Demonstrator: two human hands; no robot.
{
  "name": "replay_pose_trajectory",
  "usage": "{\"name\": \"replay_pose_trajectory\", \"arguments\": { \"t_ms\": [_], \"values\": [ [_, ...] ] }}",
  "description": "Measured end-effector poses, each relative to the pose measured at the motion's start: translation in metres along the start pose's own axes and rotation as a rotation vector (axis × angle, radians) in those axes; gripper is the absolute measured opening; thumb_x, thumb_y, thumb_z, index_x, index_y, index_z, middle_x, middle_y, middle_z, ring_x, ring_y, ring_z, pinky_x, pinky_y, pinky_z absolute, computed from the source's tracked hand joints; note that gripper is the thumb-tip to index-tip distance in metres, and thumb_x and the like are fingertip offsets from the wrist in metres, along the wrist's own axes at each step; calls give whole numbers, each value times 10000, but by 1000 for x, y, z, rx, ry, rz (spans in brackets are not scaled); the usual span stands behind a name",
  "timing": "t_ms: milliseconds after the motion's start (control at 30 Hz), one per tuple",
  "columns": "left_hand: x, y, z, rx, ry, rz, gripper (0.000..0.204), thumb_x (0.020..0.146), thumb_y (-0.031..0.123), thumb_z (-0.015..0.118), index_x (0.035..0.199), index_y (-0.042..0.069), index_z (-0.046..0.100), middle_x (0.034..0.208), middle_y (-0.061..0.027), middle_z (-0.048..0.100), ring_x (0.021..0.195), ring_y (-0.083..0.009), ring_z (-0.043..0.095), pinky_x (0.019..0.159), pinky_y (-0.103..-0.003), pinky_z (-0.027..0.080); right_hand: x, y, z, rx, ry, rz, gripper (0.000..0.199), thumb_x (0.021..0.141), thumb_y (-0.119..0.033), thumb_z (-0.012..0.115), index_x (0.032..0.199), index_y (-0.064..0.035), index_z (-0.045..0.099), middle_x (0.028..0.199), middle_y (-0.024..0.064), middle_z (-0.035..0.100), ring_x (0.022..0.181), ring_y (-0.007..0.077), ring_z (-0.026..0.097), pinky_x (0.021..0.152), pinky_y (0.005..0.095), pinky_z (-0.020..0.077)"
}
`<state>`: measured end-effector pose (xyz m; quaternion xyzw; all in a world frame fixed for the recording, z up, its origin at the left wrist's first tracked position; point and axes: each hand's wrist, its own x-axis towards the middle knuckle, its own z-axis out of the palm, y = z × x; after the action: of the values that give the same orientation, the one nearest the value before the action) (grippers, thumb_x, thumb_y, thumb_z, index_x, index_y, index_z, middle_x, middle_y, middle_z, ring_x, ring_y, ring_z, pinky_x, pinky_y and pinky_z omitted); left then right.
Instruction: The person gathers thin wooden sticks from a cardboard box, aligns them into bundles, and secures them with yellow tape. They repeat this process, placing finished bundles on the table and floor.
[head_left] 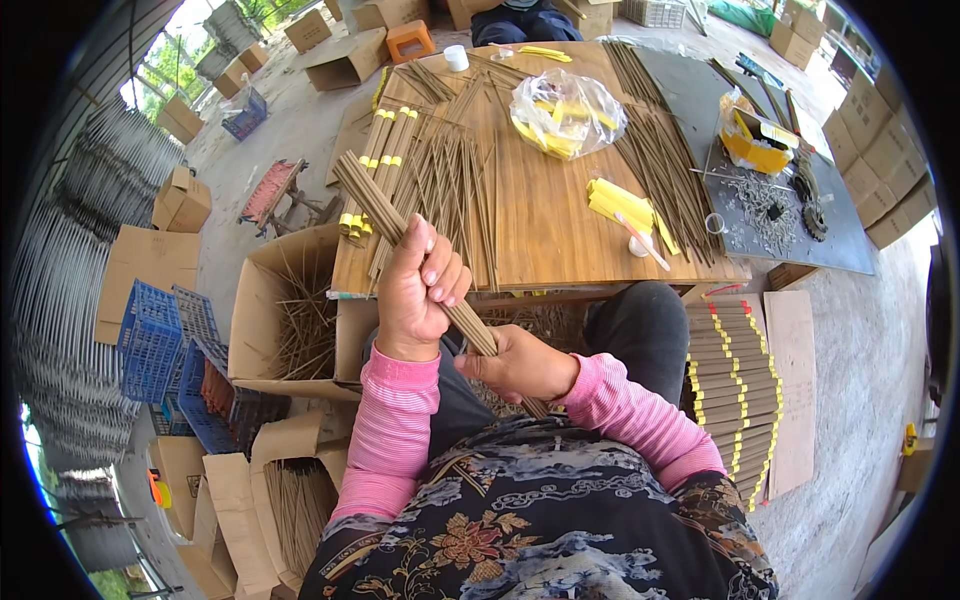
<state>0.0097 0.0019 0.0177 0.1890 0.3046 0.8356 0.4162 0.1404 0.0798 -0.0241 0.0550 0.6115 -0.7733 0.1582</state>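
A bundle of thin brown sticks [376,197], which look like incense sticks, slants across my lap in front of the table edge. My left hand [422,285] is wrapped round its middle. Lower down, my right hand [520,363] grips the same bundle near its bottom end. On the wooden table [545,230] beyond lie loose brown sticks [450,190]. Several finished bundles with yellow bands [380,150] lie at the table's left. Yellow paper strips [615,200] rest on the right, beside a small white jar [640,245] with a pinkish brush or stick across it.
A clear plastic bag [568,112] with yellow paper sits mid-table. An open cardboard box [255,320] of sticks stands left of my knees. Banded bundles [735,390] lie in a row at my right. A yellow container [757,140] stands on the dark board. Another person [525,25] sits opposite.
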Motion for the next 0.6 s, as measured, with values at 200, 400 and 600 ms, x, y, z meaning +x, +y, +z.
{"name": "replay_pose_trajectory", "arguments": {
  "t_ms": [200, 400, 600],
  "values": [
    [6, -13, 6, 255, 436, 126, 428, 831, 337, 587, 518, 152, 360, 426, 45, 325, 344, -76, 339, 332, -224, 286, 17, 25, 3, -540, 585, -337, 266, 789, -233, 593, 767, 21, 515, 576, 188, 537, 537, 329, 554, 523, 395, 444],
    [4, -14, 6, 288, 433, 118, 417, 836, 346, 579, 526, 165, 366, 444, 56, 323, 342, -60, 314, 329, -214, 285, 12, 21, 2, -556, 512, -338, 265, 787, -224, 594, 795, 25, 503, 606, 221, 538, 594, 366, 562, 531, 410, 437],
    [10, -15, 5, 310, 485, 60, 347, 829, 356, 586, 617, 139, 418, 475, 45, 364, 371, -65, 344, 362, -222, 317, 17, 26, 1, -324, 393, -350, 271, 832, -232, 569, 744, -4, 452, 534, 78, 487, 444, 204, 478, 448, 339, 412]
  ]
}}
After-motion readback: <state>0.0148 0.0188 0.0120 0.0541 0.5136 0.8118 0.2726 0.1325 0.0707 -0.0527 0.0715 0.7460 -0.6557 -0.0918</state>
